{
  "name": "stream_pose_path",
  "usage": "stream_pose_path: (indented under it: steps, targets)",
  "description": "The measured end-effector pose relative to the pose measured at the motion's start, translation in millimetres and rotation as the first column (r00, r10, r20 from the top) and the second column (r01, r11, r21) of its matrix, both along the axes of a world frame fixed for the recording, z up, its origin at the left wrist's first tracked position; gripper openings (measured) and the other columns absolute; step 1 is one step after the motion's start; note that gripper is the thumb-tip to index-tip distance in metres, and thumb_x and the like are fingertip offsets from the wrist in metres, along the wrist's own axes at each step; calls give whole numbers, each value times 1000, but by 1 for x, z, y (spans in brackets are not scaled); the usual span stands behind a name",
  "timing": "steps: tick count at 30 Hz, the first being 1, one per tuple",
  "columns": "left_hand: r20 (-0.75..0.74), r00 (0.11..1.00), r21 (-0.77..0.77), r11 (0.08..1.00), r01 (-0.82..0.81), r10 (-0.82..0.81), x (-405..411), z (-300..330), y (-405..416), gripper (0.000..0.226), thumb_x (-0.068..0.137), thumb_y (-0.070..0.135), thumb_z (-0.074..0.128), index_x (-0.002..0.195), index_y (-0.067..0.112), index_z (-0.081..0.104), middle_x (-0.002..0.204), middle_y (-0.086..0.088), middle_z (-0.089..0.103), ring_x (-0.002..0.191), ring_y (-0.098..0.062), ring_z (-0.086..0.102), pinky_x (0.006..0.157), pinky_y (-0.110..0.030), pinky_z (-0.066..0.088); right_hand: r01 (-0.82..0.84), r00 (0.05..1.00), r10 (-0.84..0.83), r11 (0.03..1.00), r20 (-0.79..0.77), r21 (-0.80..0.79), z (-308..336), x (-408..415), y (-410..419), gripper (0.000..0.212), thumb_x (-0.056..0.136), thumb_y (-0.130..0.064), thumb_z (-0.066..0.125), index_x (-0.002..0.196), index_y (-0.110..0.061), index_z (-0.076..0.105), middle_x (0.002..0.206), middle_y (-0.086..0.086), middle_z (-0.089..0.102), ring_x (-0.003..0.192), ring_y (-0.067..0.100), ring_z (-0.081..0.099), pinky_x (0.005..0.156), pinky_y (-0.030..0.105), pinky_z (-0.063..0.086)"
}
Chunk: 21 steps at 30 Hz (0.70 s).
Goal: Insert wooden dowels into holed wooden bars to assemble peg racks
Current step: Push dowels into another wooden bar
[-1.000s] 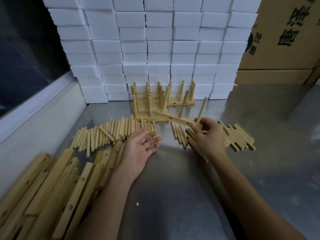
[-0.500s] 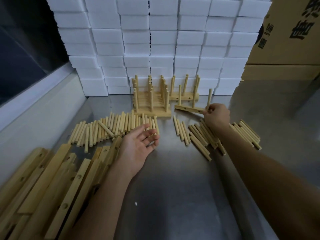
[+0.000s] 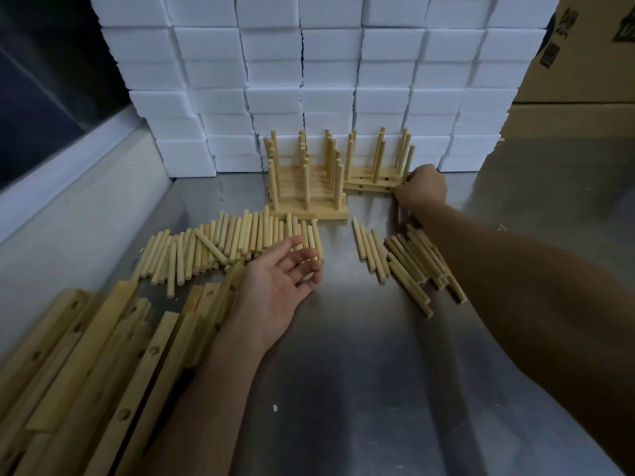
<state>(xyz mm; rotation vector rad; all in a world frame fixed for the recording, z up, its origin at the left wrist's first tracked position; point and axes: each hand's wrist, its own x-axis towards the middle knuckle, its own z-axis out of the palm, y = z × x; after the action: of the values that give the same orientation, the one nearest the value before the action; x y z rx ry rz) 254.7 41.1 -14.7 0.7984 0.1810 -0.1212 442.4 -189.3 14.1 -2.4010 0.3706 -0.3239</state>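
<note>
Steel worktop (image 3: 360,389), foam blocks (image 3: 309,80) stacked at its back edge. Right hand (image 3: 424,188) grips the right end of a finished peg rack (image 3: 374,182), long axis left-right, beside the rack stack (image 3: 307,187). Left hand (image 3: 280,283) spread, palm up, fingertips touching loose dowels (image 3: 233,243); holed bars (image 3: 96,355) at front left.

The right hand (image 3: 424,188) has carried the newly pegged bar (image 3: 372,187) from mid-frame to the upper centre, setting it against the finished racks (image 3: 309,187). The arm now stretches diagonally across the loose dowels (image 3: 409,259) at right.
</note>
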Motion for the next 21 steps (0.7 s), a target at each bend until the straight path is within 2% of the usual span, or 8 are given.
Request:
stream_pose_path:
  steps: [4, 6, 7, 9, 11, 16, 19, 21]
  targets:
    - [-1, 1000, -4, 1000, 3, -3, 0, 0, 0, 25, 94, 19, 58, 114, 5, 63, 86, -11, 70, 76, -22, 70, 69, -35, 58, 37, 999, -37, 999, -9, 8, 6, 1, 4, 21, 86, -8, 65, 106, -4, 59, 107, 14, 63, 98, 30, 64, 76, 35, 53]
    - [-1, 1000, 4, 1000, -1, 1, 0, -1, 0, 24, 94, 19, 57, 114, 6, 64, 86, -11, 70, 76, -22, 70, 69, -35, 58, 57, 998, -57, 998, 13, 15, 8, -3, 7, 29, 85, -11, 64, 113, -6, 55, 118, 14, 58, 103, 30, 61, 82, 36, 54]
    - [-3, 1000, 5, 1000, -1, 1, 0, 0, 0, 24, 95, 19, 57, 113, 6, 64, 86, -10, 70, 76, -22, 70, 68, -35, 58, 57, 998, -57, 998, 37, -5, 10, -7, 10, 27, 85, -12, 62, 110, -6, 57, 115, 13, 60, 101, 29, 62, 84, 38, 55]
    - [-7, 1000, 2, 1000, 2, -2, 0, 1, -1, 23, 95, 18, 57, 113, 6, 64, 86, -10, 70, 76, -22, 69, 68, -34, 58, 31, 994, -25, 998, 111, -51, 10, -18, 17, 13, 85, -14, 58, 95, -8, 64, 95, 10, 67, 89, 27, 66, 82, 42, 57]
    - [-14, 1000, 2, 1000, -1, 1, -1, 3, -1, 22, 96, 18, 56, 113, 6, 63, 86, -10, 69, 76, -22, 69, 68, -34, 58, -9, 982, 16, 999, 190, -36, 10, -34, 26, 7, 88, -18, 59, 90, -13, 64, 84, 2, 66, 82, 20, 65, 80, 41, 58]
    - [-37, 999, -6, 1000, -20, 19, -5, 8, -3, 21, 96, 15, 56, 114, 5, 62, 84, -10, 69, 75, -23, 69, 68, -34, 58, -121, 927, 83, 990, 367, 80, 6, -89, 43, 3, 88, -24, 63, 88, -20, 64, 75, -11, 60, 72, 6, 59, 73, 33, 57]
    - [-53, 998, 8, 999, -33, 34, -6, 11, -5, 20, 96, 14, 55, 113, 4, 61, 82, -11, 69, 73, -23, 69, 66, -34, 58, -182, 879, 115, 978, 463, 102, -1, -130, 51, 2, 88, -23, 64, 87, -21, 64, 72, -13, 60, 67, 1, 59, 65, 23, 54]
    - [-56, 997, 35, 998, -42, 44, -7, 14, -7, 20, 95, 15, 56, 112, 4, 62, 81, -10, 69, 71, -23, 68, 66, -33, 58, -228, 842, 149, 969, 519, 91, -9, -155, 55, 2, 89, -20, 65, 88, -19, 64, 72, -12, 61, 67, 2, 59, 63, 21, 52]
